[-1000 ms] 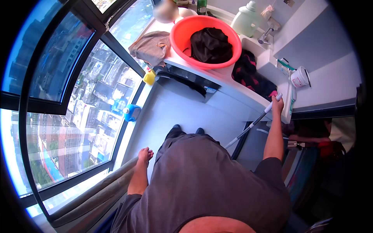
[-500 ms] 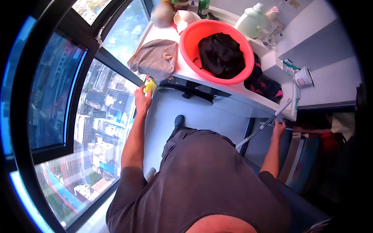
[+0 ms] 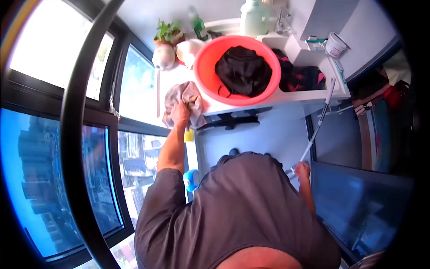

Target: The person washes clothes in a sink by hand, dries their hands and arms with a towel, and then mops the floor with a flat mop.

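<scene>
My left hand grips a crumpled grey-pink cloth at the counter's front left corner. Just right of the cloth stands a red basin with a bunched black garment in it. My right hand is closed low on the right, by the lower part of a white and grey pole; whether anything is in its fingers is too small to tell. The pole leans up against the sink's front edge.
Dark and pink clothing lies in the sink. Behind the basin stands a large detergent bottle. A potted plant is at the back left. A blue bottle and windows are on the left.
My left hand has moved from beside the yellow bottle up to the cloth and taken hold of it, crumpling it. My right hand has moved down, lower along the pole. The view has turned.
</scene>
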Tool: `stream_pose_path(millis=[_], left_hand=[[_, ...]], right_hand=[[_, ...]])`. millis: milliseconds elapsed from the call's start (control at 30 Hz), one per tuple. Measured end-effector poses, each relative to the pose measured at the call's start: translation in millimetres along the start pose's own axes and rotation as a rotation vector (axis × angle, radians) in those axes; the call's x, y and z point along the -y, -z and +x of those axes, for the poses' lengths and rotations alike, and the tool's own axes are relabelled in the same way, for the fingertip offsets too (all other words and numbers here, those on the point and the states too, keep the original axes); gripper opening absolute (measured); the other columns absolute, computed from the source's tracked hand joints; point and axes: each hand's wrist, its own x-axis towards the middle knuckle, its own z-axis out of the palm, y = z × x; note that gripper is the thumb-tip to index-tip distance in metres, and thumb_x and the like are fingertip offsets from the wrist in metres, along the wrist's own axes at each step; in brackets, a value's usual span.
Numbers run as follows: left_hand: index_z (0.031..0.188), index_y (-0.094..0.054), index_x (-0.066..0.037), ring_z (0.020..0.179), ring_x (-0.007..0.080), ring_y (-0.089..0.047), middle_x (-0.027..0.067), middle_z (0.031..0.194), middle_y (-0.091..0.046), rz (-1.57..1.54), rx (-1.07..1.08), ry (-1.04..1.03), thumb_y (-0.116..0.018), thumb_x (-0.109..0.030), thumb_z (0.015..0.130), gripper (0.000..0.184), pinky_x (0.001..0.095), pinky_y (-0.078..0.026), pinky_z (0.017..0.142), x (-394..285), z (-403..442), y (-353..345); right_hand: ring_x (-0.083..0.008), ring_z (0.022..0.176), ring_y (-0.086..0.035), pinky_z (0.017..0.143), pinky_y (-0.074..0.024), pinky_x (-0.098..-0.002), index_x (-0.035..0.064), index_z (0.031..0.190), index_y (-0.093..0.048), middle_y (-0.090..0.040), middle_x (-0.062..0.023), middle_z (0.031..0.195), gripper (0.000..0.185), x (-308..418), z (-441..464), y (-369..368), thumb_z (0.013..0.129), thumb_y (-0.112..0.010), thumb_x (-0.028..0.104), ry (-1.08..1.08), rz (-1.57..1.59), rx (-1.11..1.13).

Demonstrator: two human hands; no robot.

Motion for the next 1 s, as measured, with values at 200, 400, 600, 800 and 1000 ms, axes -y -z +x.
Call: stream_pose_path(millis=[200,400,600,800,1000], left_hand=[[0.099,-0.060,-0.003,0.094,0.0404,-0.063,0.0218,0.098,-0.066,-0.295,-0.221,0.086,-0.059,-0.034,0.090,0.032,0.0475,-0.048,0.082,17.4,49.8,48.2],[0.117,-0.061,-0.004,0.089,0.0317,-0.066,0.0187,0.105,-0.065,-0.660,-0.327,-0.073,-0.062,-0.032,0.088,0.041,0.0383,-0.051,0.082,13.6,79.2,51.7],[0.100,-0.061,0.001,0.076,0.0303,-0.062,0.0182,0.083,-0.063,-0.665,-0.314,-0.021,-0.058,-0.014,0.091,0.018,0.0392,-0.049,0.072,-41.2,-115.1,0.6],[0.118,-0.065,-0.012,0.102,0.0378,-0.062,0.0218,0.113,-0.063,-0.311,0.939,-0.251,-0.065,-0.044,0.083,0.048,0.0437,-0.051,0.089,-23.5,-344.1,-170.9],[0.114,-0.068,-0.017,0.112,0.0340,-0.059,0.0160,0.118,-0.063,-0.073,1.186,-0.283,-0.064,-0.036,0.081,0.038,0.0410,-0.049,0.094,-48.0,-466.4,-178.2]], right_hand=[[-0.0138,0.059,-0.060,0.048,-0.0473,-0.0254,0.0043,0.099,-0.062,-0.059,-0.0040,0.074,0.017,-14.0,-37.9,-20.6,0.085,-0.059,0.014,-0.083,-0.078,-0.011],[-0.0122,0.061,-0.061,0.048,-0.0474,-0.0251,0.0048,0.102,-0.063,-0.061,-0.0027,0.074,0.020,3.7,-54.8,-0.5,0.090,-0.059,0.020,-0.094,-0.376,0.030],[-0.0162,0.071,-0.065,0.060,-0.0528,-0.0288,-0.0003,0.102,-0.067,-0.068,-0.0084,0.084,0.024,-4.6,-10.8,-27.2,0.085,-0.067,0.017,0.229,-0.678,0.296],[-0.0309,0.106,-0.062,0.092,-0.0500,-0.0421,0.0157,0.115,-0.067,-0.065,-0.0141,0.111,0.043,4.6,-32.7,-82.6,0.077,-0.069,0.035,0.382,-1.435,0.947],[-0.0293,0.117,-0.056,0.098,-0.0472,-0.0410,0.0225,0.113,-0.068,-0.061,-0.0118,0.120,0.036,-40.4,-40.5,-40.6,0.079,-0.070,0.035,0.242,-1.731,1.258]])
